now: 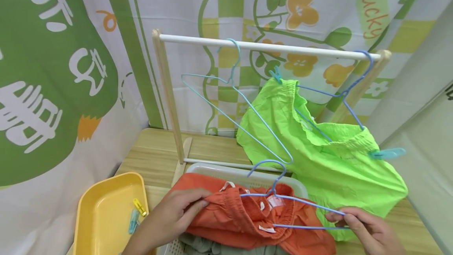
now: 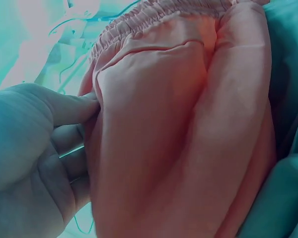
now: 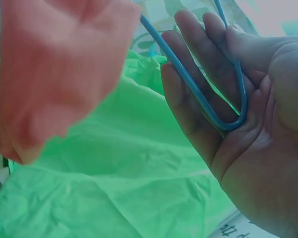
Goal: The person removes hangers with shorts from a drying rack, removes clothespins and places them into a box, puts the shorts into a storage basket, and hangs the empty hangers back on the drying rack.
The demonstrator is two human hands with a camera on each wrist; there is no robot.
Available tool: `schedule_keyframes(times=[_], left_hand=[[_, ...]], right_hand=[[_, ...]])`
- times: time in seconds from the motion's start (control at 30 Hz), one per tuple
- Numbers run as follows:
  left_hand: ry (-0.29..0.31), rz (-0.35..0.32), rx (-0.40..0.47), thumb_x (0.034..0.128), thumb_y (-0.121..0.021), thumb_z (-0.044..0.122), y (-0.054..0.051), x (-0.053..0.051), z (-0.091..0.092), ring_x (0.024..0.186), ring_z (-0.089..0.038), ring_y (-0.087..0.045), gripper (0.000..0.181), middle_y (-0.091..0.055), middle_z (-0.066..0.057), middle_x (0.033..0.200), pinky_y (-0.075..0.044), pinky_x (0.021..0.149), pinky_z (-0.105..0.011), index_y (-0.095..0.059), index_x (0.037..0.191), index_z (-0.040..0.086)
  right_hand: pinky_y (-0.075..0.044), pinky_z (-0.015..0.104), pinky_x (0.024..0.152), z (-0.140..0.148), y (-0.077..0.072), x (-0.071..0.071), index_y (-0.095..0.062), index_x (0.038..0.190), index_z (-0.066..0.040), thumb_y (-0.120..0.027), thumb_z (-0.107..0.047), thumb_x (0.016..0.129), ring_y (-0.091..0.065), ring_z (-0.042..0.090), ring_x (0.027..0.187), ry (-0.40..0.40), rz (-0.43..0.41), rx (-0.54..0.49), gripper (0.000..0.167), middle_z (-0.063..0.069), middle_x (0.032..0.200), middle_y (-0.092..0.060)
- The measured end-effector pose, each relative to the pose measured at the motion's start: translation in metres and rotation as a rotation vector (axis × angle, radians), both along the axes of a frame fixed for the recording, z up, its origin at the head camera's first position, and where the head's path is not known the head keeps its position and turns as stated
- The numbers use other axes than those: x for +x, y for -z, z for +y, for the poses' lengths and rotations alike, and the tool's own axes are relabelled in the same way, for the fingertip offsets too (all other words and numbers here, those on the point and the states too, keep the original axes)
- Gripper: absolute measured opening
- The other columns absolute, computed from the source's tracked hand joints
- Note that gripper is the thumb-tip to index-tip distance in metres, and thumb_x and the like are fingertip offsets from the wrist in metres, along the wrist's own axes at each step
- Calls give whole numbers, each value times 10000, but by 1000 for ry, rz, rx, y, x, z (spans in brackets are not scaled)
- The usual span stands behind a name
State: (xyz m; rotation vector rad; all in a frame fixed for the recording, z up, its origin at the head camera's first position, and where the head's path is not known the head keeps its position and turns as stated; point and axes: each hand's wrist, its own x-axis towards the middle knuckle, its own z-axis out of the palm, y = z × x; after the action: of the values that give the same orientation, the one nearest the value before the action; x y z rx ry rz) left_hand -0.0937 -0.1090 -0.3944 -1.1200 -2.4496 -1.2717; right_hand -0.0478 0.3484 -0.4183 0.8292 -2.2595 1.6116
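My left hand [image 1: 177, 217] pinches the waistband side of a pair of orange-red shorts [image 1: 226, 215], between thumb and fingers in the left wrist view. A blue-purple wire hanger [image 1: 304, 200] has its left part inside the shorts' waist opening, its hook pointing up. My right hand [image 1: 369, 229] holds the hanger's right end. In the right wrist view the bent hanger end [image 3: 228, 124] lies across the palm, with the thumb against the upper wire. The shorts lie over a light grey basket [image 1: 212, 167] that holds grey cloth [image 1: 203, 245]. The hanger's left tip is hidden in the shorts.
A rack with a white rail [image 1: 276, 47] stands behind. From it hang an empty teal hanger [image 1: 262, 119] and bright green shorts [image 1: 325, 152] clipped to a blue hanger [image 1: 348, 89]. At left, a yellow tray [image 1: 102, 207] holds a yellow clip [image 1: 139, 207] and blue clips [image 1: 133, 220].
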Motion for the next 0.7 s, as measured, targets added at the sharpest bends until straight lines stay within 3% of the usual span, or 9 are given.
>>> schedule_keyframes(times=[0.37,0.5,0.6,0.7], left_hand=[[-47,8,-99,1033,-650,137,10,-2,-13,858,8,-611,151,-668,194,993,-547,775,-275,-712,1078,267],[-60,-5,-136,1013,-668,99,14,-4,-17,835,12,-602,150,-667,183,972,-547,751,-274,-718,1043,238],[-63,-25,-165,1004,-675,88,15,-5,-20,802,16,-588,153,-663,183,945,-541,724,-273,-722,1013,233],[-65,-55,-197,1002,-680,101,15,-5,-23,761,20,-566,152,-646,195,901,-527,699,-268,-718,979,247]], right_hand=[[-539,180,817,31,-3,10,-662,1159,83,-319,316,940,-716,88,998,57,2,31,469,50,1093,-761],[-536,173,825,43,-5,13,-666,1170,101,-303,318,943,-714,89,1004,34,29,8,480,50,1123,-757],[-541,187,850,51,-4,11,-623,1174,197,-286,320,947,-716,142,1042,-56,69,-104,424,139,1155,-741],[-537,182,860,58,-5,14,-598,1159,241,-292,306,959,-716,151,1047,-38,98,-136,372,157,1168,-734]])
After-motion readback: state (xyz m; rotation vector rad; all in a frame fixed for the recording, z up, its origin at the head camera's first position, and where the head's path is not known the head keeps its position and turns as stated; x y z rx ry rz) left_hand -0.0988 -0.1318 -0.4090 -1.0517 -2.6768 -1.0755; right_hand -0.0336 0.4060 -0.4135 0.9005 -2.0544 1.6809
